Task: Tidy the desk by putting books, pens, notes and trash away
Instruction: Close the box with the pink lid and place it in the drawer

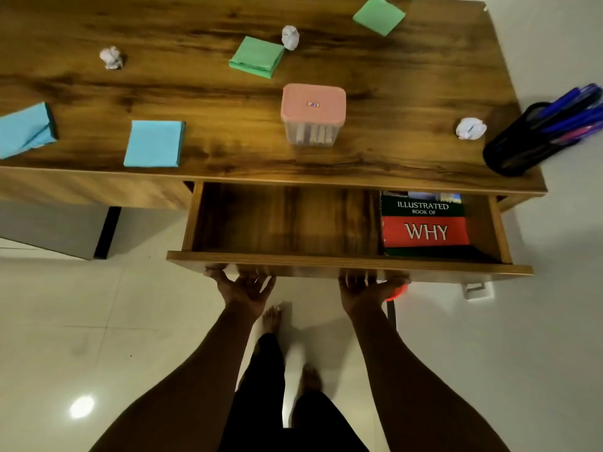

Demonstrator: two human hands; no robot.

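The wooden desk's drawer point(287, 257) stands pulled out, with a red and green book point(424, 223) lying at its right end. My left hand point(243, 285) and my right hand point(368, 287) both grip the underside of the drawer's front panel. On the desk top point(195, 93) lie two blue note pads point(153, 143) point(24, 130), two green note pads point(256, 57) point(378, 14) and three crumpled paper balls point(111, 57) point(290, 37) point(471, 128). A black pen holder point(522, 145) full of blue pens stands at the front right corner.
A pink-lidded clear box point(312, 114) with sticks inside stands mid-desk near the front edge. The drawer's left two thirds hold nothing. Below are a white tiled floor point(98, 321), my bare feet, a desk leg point(107, 231) and something red point(396, 293) behind my right hand.
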